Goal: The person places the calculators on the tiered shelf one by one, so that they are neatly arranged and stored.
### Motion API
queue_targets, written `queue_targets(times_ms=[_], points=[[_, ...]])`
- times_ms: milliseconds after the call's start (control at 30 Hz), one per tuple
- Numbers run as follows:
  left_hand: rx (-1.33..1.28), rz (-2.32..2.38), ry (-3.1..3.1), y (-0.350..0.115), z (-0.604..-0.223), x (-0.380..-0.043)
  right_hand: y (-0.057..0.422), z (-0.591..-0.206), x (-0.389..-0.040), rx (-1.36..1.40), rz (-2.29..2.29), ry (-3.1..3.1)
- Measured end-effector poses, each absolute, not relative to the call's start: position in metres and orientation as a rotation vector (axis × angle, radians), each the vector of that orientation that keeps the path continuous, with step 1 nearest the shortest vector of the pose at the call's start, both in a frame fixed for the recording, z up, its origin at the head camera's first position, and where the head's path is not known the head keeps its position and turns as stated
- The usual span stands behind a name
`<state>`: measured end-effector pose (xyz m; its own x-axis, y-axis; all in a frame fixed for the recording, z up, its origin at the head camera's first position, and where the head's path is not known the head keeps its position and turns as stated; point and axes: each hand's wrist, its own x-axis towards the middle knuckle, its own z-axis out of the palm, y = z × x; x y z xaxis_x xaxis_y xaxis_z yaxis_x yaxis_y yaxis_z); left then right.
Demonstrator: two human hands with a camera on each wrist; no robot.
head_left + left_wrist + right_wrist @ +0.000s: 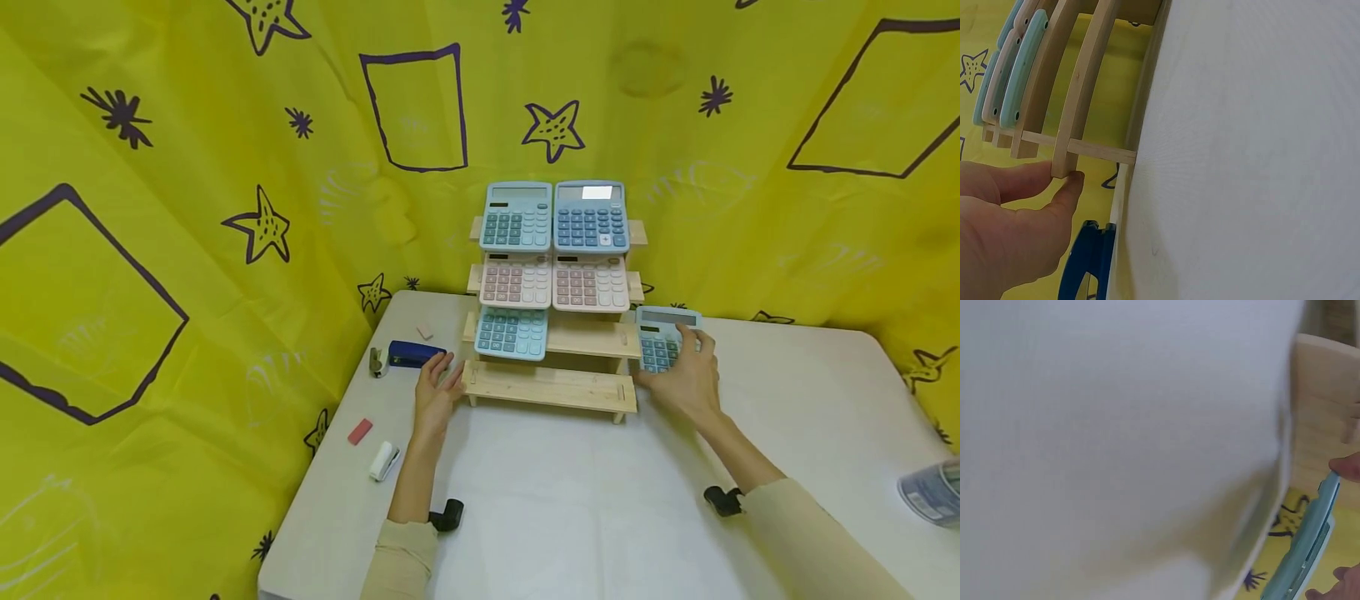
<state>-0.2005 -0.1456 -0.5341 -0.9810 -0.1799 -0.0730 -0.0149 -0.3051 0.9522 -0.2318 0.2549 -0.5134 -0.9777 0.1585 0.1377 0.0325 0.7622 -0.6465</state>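
Note:
A tiered wooden display stand (551, 387) stands on the white table. Its lowest shelf's left end is pinched between the thumb and a fingertip of my left hand (435, 402), as the left wrist view shows. My right hand (692, 383) grips a light blue calculator (651, 343) just off the stand's right side; the right wrist view catches this calculator (1302, 550) edge-on. On the top tier sit a pale teal calculator (517, 218) and a blue calculator (591, 218). Two pink calculators (517, 283) fill the tier beneath. Below them, a light blue calculator (512, 333) leans at the left.
Left of the stand lie a dark blue stapler (412, 354), a small metal-and-black item (377, 362), a pink eraser (360, 431) and a white mini stapler (385, 461). A cylindrical container (930, 492) stands at the far right. A yellow patterned curtain (675, 108) hangs behind the table.

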Motion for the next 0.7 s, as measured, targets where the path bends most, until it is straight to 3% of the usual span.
queue_targets(times_ms=[400,700], points=[[0.262,-2.433,-1.807,-0.146,-0.534,-0.201,0.257,-0.455,-0.173,-0.078,0.986,-2.705],[0.279,-2.448,-1.794,-0.145,-0.533,-0.201,0.222,-0.433,-0.139,0.135,1.003,-2.737]])
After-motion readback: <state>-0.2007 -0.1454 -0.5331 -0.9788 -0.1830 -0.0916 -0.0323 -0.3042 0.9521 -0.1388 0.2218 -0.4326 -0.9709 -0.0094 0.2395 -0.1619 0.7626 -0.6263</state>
